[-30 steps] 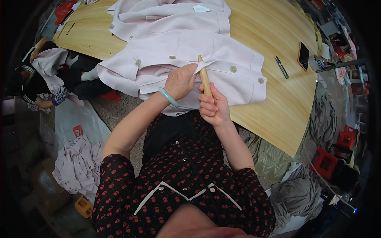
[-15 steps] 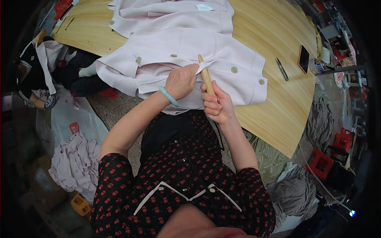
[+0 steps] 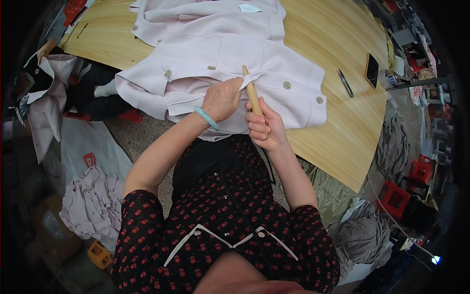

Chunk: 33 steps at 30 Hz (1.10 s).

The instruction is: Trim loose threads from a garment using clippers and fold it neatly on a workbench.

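Observation:
A pale pink coat (image 3: 235,54) with large buttons lies across the near part of the wooden table, its near edge hanging toward me. My left hand (image 3: 223,99), with a pale green bangle on its wrist, is closed on the coat's front edge. My right hand (image 3: 266,125) is wrapped round the thick end of a tapered wooden stick (image 3: 252,98). A narrow fold of the coat crosses the stick just below its pointed tip, which shows beyond the cloth. Whether the stick passes through a slit there, I cannot tell.
Another pink garment (image 3: 210,17) lies farther back on the table (image 3: 338,142). A pen (image 3: 345,83) and a phone (image 3: 372,71) rest at the right. At the left, another person's hand (image 3: 46,49) is beside pink cloth. Grey cloth (image 3: 364,235) is heaped at the lower right.
My hands and the stick keep nearly the same place on the coat. At the left, the other person's pink cloth has spread and now hangs lower.

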{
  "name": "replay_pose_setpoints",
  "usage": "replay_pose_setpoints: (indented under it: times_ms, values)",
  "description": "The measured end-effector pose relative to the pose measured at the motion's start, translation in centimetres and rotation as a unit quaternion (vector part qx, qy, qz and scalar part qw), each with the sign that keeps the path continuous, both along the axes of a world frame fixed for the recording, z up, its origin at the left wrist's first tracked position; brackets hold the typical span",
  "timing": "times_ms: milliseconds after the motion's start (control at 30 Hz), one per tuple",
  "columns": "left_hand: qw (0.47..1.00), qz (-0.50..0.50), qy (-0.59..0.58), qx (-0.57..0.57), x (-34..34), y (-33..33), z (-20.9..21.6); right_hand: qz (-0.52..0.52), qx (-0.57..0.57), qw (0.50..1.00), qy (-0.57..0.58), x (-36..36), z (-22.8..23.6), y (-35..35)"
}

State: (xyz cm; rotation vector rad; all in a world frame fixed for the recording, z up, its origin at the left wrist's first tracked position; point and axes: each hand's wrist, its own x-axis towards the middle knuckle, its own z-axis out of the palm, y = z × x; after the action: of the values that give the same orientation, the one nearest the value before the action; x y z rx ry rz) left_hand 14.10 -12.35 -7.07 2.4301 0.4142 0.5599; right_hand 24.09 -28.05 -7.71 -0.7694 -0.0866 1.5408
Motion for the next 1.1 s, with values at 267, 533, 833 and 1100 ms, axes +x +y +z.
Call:
replay_pose_setpoints:
  times_ms: [267,533,833,1100]
  values:
    - [0.989,-0.083,0.124,-0.008,-0.9,3.1,1.5,-0.014,-0.135,0.742,-0.656,2.3,1.9,-6.1]
    - [0.996,-0.011,0.086,0.028,-3.6,5.5,1.5,-0.174,-0.322,0.378,-0.850,15.5,-2.2,-12.3]
    - [0.949,0.076,0.001,0.305,-9.0,6.1,4.0,-0.231,-0.194,0.457,-0.837,10.4,-0.5,-7.3]
    - [0.989,-0.081,0.100,0.078,-8.1,8.8,1.2,-0.070,-0.167,0.379,-0.908,9.0,-2.3,-4.2]
